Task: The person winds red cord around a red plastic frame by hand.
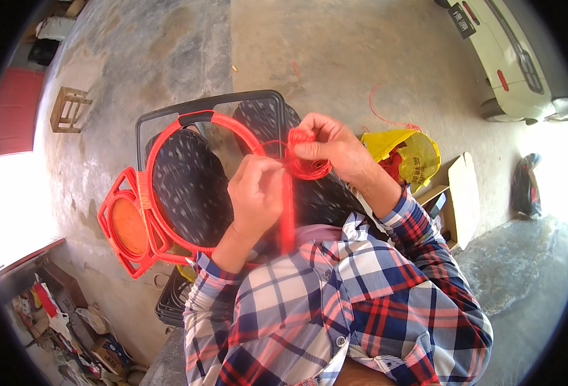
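A large hoop wrapped in red cord [156, 138] lies across my lap over dark, white-flecked trousers [187, 180]. A bare dark stretch shows at the hoop's top. My left hand [256, 196] is closed at the hoop's right side, fingertips pinching the red cord. My right hand [335, 149] grips a loose bundle of thin red cord [313, 168], and a strand runs from it toward the hoop. Under the hands a straight red bar [287, 219] is blurred. A smaller red frame with an orange round centre [128, 225] joins the hoop at left.
A black tubular frame [213, 101] rises beyond my knees. At right are a yellow bag [425, 154] with red material and an open cardboard box [462, 202]. A small wooden stool [70, 110] stands far left, a white car [512, 71] far right. Red cord [387, 121] trails on the floor.
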{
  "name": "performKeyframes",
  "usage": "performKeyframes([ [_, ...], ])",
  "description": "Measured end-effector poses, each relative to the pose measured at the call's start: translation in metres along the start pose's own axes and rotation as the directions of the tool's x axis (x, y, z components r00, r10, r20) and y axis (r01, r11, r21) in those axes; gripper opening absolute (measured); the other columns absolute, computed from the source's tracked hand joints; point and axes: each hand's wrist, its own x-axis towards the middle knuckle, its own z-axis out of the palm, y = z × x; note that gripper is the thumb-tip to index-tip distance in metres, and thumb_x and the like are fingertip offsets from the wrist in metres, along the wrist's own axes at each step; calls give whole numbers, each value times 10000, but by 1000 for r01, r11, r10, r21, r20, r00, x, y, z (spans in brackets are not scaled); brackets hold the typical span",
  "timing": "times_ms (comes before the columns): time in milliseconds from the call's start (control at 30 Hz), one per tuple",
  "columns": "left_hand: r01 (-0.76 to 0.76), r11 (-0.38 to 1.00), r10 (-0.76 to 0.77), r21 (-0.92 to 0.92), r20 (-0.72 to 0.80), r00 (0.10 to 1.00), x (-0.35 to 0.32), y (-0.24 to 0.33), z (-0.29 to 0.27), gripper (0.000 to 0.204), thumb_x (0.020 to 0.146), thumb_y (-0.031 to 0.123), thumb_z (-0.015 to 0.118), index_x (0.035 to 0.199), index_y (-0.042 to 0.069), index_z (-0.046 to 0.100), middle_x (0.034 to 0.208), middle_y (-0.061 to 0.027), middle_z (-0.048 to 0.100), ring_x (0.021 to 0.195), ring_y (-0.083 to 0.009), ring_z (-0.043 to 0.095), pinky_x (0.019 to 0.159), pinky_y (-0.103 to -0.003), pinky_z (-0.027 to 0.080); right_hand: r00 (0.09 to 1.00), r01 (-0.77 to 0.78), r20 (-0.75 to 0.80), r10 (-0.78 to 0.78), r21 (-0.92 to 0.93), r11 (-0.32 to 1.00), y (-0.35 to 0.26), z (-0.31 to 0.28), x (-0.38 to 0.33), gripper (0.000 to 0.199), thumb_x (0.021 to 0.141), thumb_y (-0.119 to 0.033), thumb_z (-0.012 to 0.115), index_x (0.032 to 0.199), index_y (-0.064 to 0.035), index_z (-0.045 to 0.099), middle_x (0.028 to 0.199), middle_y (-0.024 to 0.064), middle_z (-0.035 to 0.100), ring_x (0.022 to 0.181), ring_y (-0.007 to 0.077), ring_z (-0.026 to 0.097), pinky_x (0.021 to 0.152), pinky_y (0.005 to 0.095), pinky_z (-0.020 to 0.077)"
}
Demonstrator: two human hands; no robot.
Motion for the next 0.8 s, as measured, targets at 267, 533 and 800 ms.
performKeyframes([
  [267,173,965,-176,-197,4,984,-10,-10,-7,48,827,-7,607,844,22,573,739,-24,552,633,-78,514,576,-213,411,894,434,-290,-343,359,826,-58,-26,-5,117,923,-144,588,999,-55,591,976,74,644,897,181,616,868,348,490],
  [533,430,351,-604,-832,150,783,-2,-17,-15,75,889,87,544,948,41,541,808,-43,593,561,-49,418,510,-210,348,866,463,-207,-456,676,573,-104,-193,-70,178,954,-134,531,1054,13,523,892,83,527,739,156,517,714,310,460],
  [800,484,530,-598,-696,98,795,-7,-21,-11,213,868,99,541,1075,54,526,945,-29,572,669,-78,480,559,-219,391,836,545,-379,-396,653,525,-97,-213,-68,121,966,-130,501,976,-9,509,820,80,503,707,159,498,673,295,469],
])
